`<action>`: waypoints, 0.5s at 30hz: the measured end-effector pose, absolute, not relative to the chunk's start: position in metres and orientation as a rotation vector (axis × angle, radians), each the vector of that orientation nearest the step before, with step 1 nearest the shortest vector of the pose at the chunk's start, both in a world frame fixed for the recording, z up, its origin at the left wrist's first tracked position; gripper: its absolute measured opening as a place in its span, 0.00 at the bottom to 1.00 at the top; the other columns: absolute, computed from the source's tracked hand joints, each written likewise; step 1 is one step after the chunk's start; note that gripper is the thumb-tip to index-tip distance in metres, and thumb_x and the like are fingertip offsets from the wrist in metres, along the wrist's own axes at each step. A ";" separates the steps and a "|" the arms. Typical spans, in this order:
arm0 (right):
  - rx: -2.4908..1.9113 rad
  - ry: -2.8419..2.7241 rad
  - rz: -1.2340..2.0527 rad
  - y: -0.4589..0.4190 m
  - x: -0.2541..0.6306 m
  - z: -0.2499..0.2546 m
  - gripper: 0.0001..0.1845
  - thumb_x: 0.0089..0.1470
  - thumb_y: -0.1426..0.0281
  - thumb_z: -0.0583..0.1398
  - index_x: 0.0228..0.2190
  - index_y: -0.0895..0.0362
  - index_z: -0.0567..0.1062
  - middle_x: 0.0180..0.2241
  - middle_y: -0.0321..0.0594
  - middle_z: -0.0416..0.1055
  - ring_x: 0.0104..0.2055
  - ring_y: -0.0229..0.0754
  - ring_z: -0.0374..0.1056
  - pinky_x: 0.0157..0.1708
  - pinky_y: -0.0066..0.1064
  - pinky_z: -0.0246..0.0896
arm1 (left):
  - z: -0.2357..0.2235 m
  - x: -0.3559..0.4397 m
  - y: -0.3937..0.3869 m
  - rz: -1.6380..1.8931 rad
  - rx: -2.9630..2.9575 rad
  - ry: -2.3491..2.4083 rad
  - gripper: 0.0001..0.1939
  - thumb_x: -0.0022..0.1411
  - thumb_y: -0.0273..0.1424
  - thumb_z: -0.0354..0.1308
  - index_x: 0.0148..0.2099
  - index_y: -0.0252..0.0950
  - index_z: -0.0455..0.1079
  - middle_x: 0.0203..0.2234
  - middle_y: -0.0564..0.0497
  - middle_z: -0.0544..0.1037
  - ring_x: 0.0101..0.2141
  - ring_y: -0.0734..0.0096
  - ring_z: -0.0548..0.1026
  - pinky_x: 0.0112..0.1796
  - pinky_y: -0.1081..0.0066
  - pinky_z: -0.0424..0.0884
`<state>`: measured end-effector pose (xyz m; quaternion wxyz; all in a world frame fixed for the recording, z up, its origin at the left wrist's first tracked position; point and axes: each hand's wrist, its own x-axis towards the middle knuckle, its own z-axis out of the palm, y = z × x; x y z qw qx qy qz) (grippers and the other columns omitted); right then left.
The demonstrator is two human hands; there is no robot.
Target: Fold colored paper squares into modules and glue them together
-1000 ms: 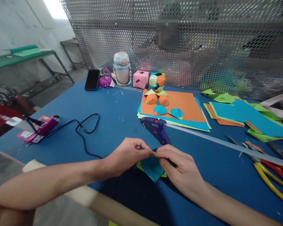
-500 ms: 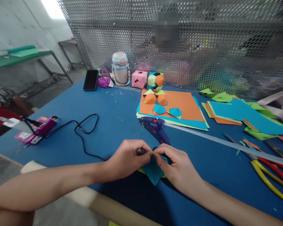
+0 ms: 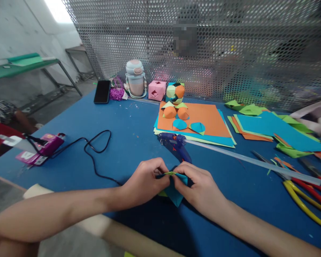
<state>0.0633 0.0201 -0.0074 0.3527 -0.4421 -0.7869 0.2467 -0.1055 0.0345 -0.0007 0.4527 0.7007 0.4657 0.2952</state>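
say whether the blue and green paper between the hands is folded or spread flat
Folded: the blue and green paper shows angled faces between the left hand and right hand.

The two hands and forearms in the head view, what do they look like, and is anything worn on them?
The slim, ungloved left hand and slim, ungloved right hand show no ring, watch or bracelet. No sleeve shows on the slender left forearm or right forearm.

Craft workshop: glue gun (image 3: 173, 137), coloured paper (image 3: 203, 116)
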 end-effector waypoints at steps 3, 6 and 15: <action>-1.168 -2.032 0.687 0.020 0.063 -0.005 0.05 0.51 0.76 0.54 0.27 0.56 0.69 0.26 0.36 0.67 0.27 0.36 0.64 0.26 0.26 0.59 | -0.001 -0.105 0.034 0.755 1.718 1.157 0.04 0.52 0.25 0.53 0.25 0.33 0.63 0.19 0.57 0.65 0.22 0.80 0.60 0.22 0.78 0.57; -1.205 -2.028 0.718 0.020 0.064 -0.003 0.05 0.52 0.75 0.54 0.27 0.56 0.69 0.25 0.36 0.67 0.26 0.35 0.64 0.24 0.25 0.59 | 0.000 -0.104 0.033 0.786 1.692 1.145 0.06 0.53 0.27 0.53 0.25 0.33 0.62 0.20 0.56 0.66 0.22 0.80 0.61 0.22 0.78 0.57; -1.040 -2.119 0.610 0.019 0.067 0.002 0.07 0.53 0.77 0.52 0.31 0.56 0.68 0.28 0.39 0.68 0.28 0.37 0.64 0.28 0.27 0.60 | 0.006 -0.107 0.038 0.778 1.878 1.056 0.06 0.55 0.26 0.52 0.28 0.33 0.68 0.24 0.53 0.70 0.26 0.77 0.65 0.28 0.76 0.60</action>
